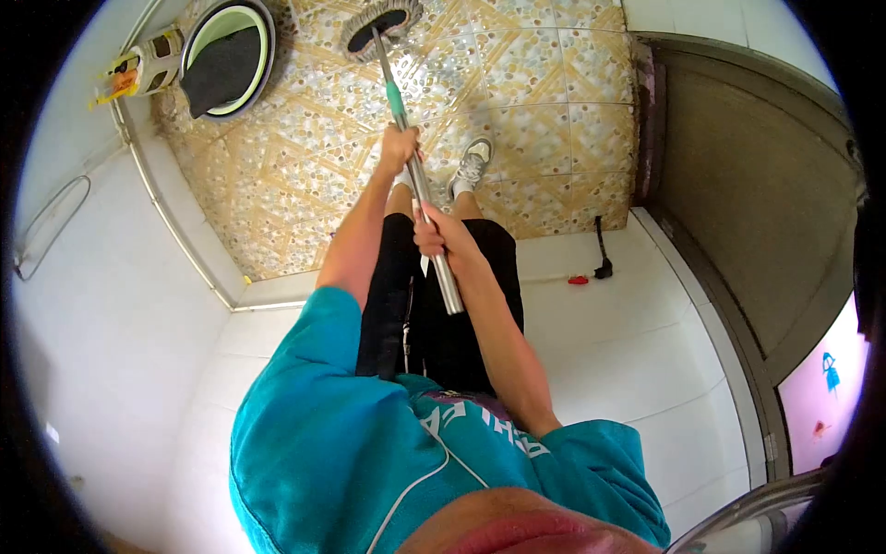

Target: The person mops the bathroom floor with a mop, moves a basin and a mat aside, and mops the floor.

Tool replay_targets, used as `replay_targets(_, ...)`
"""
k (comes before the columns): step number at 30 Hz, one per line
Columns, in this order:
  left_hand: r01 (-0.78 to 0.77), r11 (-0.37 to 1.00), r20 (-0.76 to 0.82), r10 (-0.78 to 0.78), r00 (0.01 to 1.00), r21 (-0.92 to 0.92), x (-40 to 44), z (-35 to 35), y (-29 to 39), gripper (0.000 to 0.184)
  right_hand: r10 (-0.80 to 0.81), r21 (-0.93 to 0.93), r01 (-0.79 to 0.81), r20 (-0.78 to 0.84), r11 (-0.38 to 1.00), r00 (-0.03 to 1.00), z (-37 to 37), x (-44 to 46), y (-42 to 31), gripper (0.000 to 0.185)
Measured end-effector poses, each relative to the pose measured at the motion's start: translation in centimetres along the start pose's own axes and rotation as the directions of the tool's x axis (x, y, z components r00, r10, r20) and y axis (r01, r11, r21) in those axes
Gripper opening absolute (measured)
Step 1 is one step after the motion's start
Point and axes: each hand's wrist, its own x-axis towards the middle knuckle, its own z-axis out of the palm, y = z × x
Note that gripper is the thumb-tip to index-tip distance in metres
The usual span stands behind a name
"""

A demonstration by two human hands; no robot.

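A mop (413, 171) with a silver metal pole and a green collar slants down from the top of the view. Its grey, fringed head (380, 28) with a dark top lies on the tiled floor. My left hand (400, 150) is closed around the pole, below the green collar. Nearer my body, my right hand (441, 232) grips the same pole close to its end, which sticks out past the hand over my black shorts.
A basin (270, 55) with a dark cloth (221, 72) over it stands at upper left, beside a patterned container (159, 63). The brown door (757, 175) is at right. A black plug with a cord (604, 270) and a small red object (578, 280) are by the white wall.
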Motion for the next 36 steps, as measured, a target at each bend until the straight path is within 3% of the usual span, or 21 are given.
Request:
replay_targets(2,0.017,0.996,-0.055,-0.013,0.998,0.083,-2.6,1.5,-2.2,0.028,-0.024,-0.027,0.021,-0.084,0.999,0.996,-1.1,-2.6,1.5,0.026)
replay_targets(4,0.103,0.993,-0.003,-0.103,0.995,0.065,-5.1,3.3,-3.4,0.026,-0.030,0.009,0.032,-0.186,0.999,0.982,-1.8,-5.6,2.8,0.025)
replay_targets(6,0.008,0.970,0.035,-0.017,0.999,0.243,-8.9,5.4,-2.1,0.028,-0.037,0.059,0.051,-0.226,0.997,0.973,-2.4,-8.6,4.0,0.025)
replay_targets(8,-0.135,0.837,0.086,0.105,0.991,0.531,-5.2,8.2,-9.5,0.031,-0.032,0.115,0.064,-0.266,0.991,0.964,-2.9,-9.9,5.0,0.026)
replay_targets(10,-0.056,0.861,0.213,-0.061,0.975,0.506,-10.5,9.7,-2.4,0.032,-0.128,0.291,0.182,-0.195,0.939,0.972,-3.4,-11.0,6.0,0.029)
replay_targets(12,-0.232,0.871,0.287,0.111,0.952,0.433,-10.6,12.1,-2.5,0.031,-0.118,0.362,0.194,-0.221,0.912,0.968,-3.6,-11.1,6.0,0.033)
replay_targets(14,-0.294,0.868,0.435,0.102,0.895,0.400,-9.1,14.6,-3.3,0.025,-0.242,0.430,0.296,-0.177,0.853,0.954,-3.7,-11.1,5.2,0.036)
replay_targets(15,-0.293,0.876,0.433,0.110,0.895,0.383,-8.6,15.8,-3.3,0.025,-0.260,0.493,0.264,-0.078,0.829,0.963,-4.5,-10.8,4.7,0.038)
replay_targets(17,0.081,0.997,0.443,-0.064,0.894,-0.020,-8.4,17.6,-3.3,0.016,-0.270,0.455,0.278,-0.085,0.846,0.959,-3.7,-10.4,3.5,0.039)
replay_targets(21,0.173,0.983,0.387,-0.135,0.912,-0.064,-8.1,16.5,-2.3,0.011,-0.235,0.394,0.245,-0.073,0.886,0.969,-1.1,-8.8,2.9,0.041)
replay_targets(26,0.206,0.939,0.336,-0.106,0.936,-0.275,-6.9,8.4,-4.1,0.013,-0.112,0.347,0.105,0.000,0.932,0.994,1.9,-4.1,7.0,0.046)
replay_targets(30,0.268,0.903,0.277,-0.178,0.944,-0.336,-7.5,-0.5,-5.1,0.013,0.056,0.240,-0.039,-0.061,0.970,0.997,4.8,-1.0,11.0,0.046)
replay_targets(34,0.245,0.793,0.147,-0.196,0.969,-0.558,-8.5,-9.5,-7.0,0.014,0.238,0.090,-0.227,-0.135,0.970,0.962,6.8,2.2,14.7,0.046)
replay_targets(35,0.264,0.837,0.061,-0.268,0.962,-0.479,-9.3,-11.5,-6.3,0.011,0.247,0.047,-0.242,-0.197,0.969,0.949,7.3,2.9,15.5,0.043)
replay_targets(36,0.271,0.751,0.124,-0.247,0.961,-0.602,-7.9,-12.8,-9.5,0.012,0.267,0.042,-0.264,-0.210,0.964,0.941,7.5,3.8,16.2,0.043)
